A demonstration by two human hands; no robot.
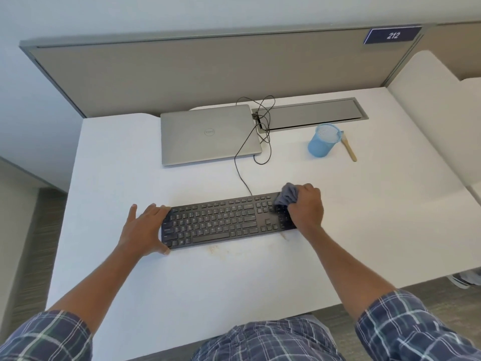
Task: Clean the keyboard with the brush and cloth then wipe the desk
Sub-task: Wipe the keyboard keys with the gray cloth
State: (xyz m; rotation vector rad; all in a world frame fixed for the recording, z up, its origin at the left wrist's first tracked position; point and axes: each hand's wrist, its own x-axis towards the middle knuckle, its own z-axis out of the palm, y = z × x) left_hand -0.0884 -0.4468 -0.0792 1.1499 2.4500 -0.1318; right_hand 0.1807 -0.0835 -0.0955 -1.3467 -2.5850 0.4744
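A black keyboard [221, 221] lies across the middle of the white desk [182, 287]. My right hand [307, 208] grips a bunched grey cloth [287, 195] and presses it on the keyboard's right end, over the number pad. My left hand [145, 227] rests flat against the keyboard's left edge, fingers spread, thumb at the front corner. A wooden-handled brush [348, 147] lies on the desk at the back right, beside a blue mesh cup [321, 142].
A closed silver laptop [208, 134] sits behind the keyboard, with a thin black cable [240, 168] looping from it to the keyboard. A grey cable tray [312, 114] runs along the back. Faint brownish stains [221, 250] mark the desk in front of the keyboard.
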